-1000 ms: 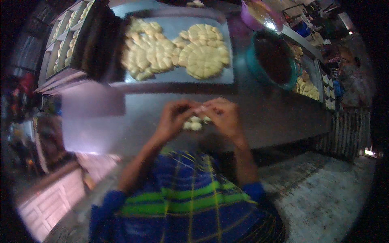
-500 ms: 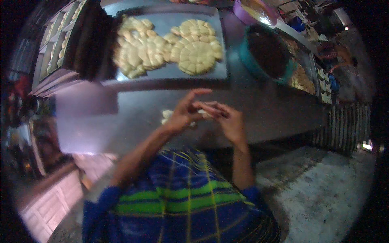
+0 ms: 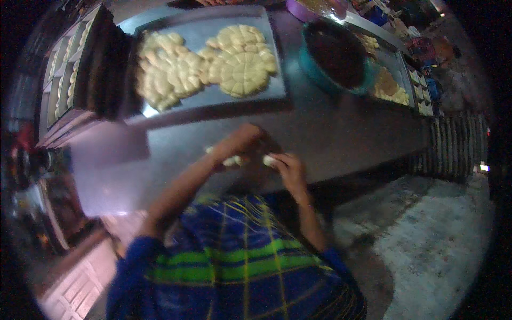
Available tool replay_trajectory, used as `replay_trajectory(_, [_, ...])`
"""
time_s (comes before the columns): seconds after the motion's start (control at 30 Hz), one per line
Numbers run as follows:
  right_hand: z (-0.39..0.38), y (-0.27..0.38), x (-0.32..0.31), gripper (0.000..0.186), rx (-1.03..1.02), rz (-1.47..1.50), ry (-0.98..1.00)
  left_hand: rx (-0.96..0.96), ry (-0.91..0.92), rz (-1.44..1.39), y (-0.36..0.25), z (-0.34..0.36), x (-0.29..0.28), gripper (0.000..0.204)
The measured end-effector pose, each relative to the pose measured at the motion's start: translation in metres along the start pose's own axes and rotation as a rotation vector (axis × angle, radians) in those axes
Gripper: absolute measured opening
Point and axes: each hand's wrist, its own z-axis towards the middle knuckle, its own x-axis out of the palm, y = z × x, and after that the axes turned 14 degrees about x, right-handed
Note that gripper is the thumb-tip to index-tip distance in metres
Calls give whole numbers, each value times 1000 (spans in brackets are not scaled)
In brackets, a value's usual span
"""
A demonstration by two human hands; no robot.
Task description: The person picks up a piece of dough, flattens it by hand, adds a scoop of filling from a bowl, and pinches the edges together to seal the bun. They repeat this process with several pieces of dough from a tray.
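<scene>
My left hand [image 3: 246, 140] reaches over the steel table [image 3: 181, 144], its fingers angled toward the right and too dark and blurred to read. Beneath it lie several small pale dough pieces [image 3: 232, 160], partly hidden by my hand and wrist. A little lower and to the right, my right hand [image 3: 288, 172] has its fingertips on a white dough ball [image 3: 269, 160]. Beyond both hands is a metal tray [image 3: 272, 93] bearing two large clusters of pressed-together yellow dough pieces [image 3: 240, 72].
Stacked trays with dough-filled compartments [image 3: 66, 74] stand at back left. A teal basin with dark contents [image 3: 312, 69], a purple tub [image 3: 296, 9] and another dough tray [image 3: 397, 96] sit at back right. Another person [image 3: 437, 48] appears far right; other hands [image 3: 210, 2] show at the top edge.
My hands, earlier meeting at the fingertips, have separated: the right is lower with a white ball at its fingers, the left angled over the dough pieces. The whole view has also shifted.
</scene>
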Motion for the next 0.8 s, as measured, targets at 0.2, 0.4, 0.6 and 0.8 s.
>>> replay_trajectory(0.2, [19,-3,41,23,-370,-200,-314,-96,-438,-483,-3,-35,-32,23])
replay_trajectory(0.4, [26,-8,69,30,-346,-286,-386,-265,-640,-650,-28,-77,-40,25])
replay_trajectory(0.6, [17,105,28,34,-289,-78,-308,-318,-759,-747,-74,-78,-32,30])
replay_trajectory(0.8, [30,95,34,20,-277,-24,-204,-373,-877,-816,-76,-72,-24,41])
